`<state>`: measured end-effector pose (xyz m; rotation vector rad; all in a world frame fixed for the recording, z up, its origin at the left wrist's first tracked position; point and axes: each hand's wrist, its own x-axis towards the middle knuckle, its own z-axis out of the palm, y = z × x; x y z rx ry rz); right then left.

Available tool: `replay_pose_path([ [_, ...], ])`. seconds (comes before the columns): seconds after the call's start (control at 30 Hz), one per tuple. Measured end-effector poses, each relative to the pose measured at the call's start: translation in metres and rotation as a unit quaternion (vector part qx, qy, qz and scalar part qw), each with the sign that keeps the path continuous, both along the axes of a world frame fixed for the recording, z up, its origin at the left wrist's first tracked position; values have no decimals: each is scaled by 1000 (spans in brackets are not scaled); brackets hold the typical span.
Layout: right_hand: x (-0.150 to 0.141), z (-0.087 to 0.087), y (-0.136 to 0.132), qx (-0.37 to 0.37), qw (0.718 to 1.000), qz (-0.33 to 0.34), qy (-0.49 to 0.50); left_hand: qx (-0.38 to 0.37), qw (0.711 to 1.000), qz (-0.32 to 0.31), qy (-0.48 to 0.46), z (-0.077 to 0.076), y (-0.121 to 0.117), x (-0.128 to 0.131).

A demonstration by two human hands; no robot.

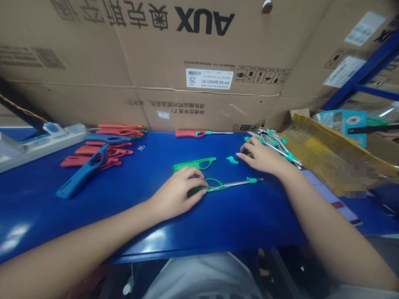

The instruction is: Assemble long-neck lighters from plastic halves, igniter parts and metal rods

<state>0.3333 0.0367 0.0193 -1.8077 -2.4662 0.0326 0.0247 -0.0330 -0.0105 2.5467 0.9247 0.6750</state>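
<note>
My left hand (177, 191) is closed around the handle end of a green lighter half-shell (215, 187), which lies low over the table. A metal tube (237, 183) with a teal piece near its tip extends rightward from that shell. Just behind my left hand lies another green half-shell (195, 164). My right hand (260, 155) is beside a pile of metal lighter tubes (274, 139) with teal parts, its fingers curled and thumb near the index finger. What they hold, if anything, is unclear. A small teal piece (232, 160) lies left of it.
Red lighter shells (90, 160) and blue ones (82, 174) are heaped at left, near a white power strip (46, 143). A red lighter (191, 133) lies against the cardboard wall (124, 70). At right are a phone (327, 195) and a taped cardboard box (327, 153).
</note>
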Motion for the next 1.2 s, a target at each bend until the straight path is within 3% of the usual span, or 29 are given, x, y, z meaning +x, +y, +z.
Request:
replay_pose_path([
  [0.23, -1, -3, 0, 29, 999, -22, -19, -24, 1000, 10, -16, -1, -1, 4],
  [0.6, -17, -10, -2, 0, 995, 90, 50, -16, 998, 20, -53, -1, 0, 5],
  [0.7, -23, -7, -6, -11, 982, 140, 131, -15, 998, 13, -58, 1, -1, 4],
  [0.83, -35, 0, -19, -84, 953, 190, 222, -23, 999, -17, -41, 2, -1, 3],
  [0.97, -45, 4, -30, -140, 935, 226, 237, -20, 998, -10, -54, 3, 4, 0],
  [1.2, -53, -4, -35, -132, 915, 305, 228, -19, 998, 7, -57, 3, 9, -4],
])
